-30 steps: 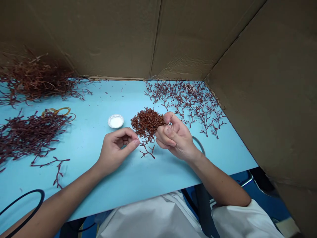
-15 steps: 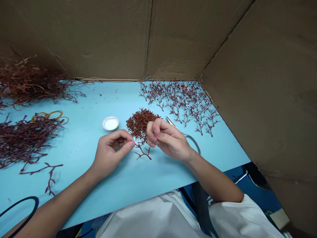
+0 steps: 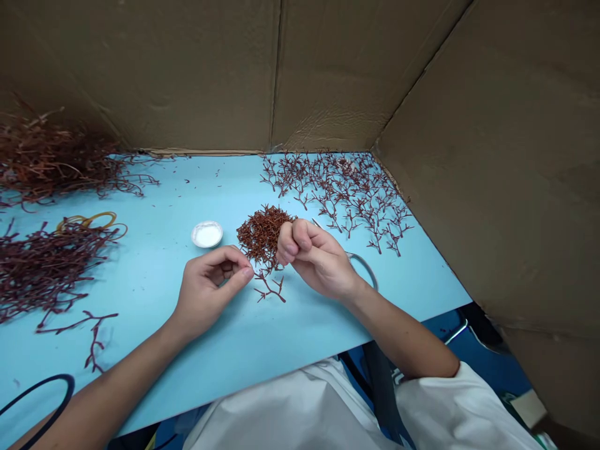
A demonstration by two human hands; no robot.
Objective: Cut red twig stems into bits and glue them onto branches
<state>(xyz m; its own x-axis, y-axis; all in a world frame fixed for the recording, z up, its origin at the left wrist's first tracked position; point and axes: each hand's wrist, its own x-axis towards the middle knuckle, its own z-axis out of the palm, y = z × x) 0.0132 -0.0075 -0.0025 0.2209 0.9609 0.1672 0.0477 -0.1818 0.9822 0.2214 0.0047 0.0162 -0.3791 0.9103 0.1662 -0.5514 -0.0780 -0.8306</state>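
My left hand (image 3: 210, 284) hovers over the blue table (image 3: 262, 337) with fingers curled and thumb meeting forefinger in a pinch; what it holds is too small to see. My right hand (image 3: 314, 256) is closed, its fingertips pinched at the edge of a small heap of short reddish-brown twig pieces (image 3: 260, 232). A single branched twig (image 3: 269, 289) lies on the table between the two hands. Scissors (image 3: 359, 262) rest partly hidden behind my right hand.
A small white dish of powder (image 3: 207, 234) sits left of the heap. Several branched twigs (image 3: 342, 194) are spread out at the back right. Long twig bundles (image 3: 47, 262) and rubber bands (image 3: 89, 220) lie at the left. Cardboard walls (image 3: 492, 156) enclose the back and right.
My right hand has moved left and down from beside the heap to its near edge, fingers closing into a pinch. The left hand has stayed almost still.
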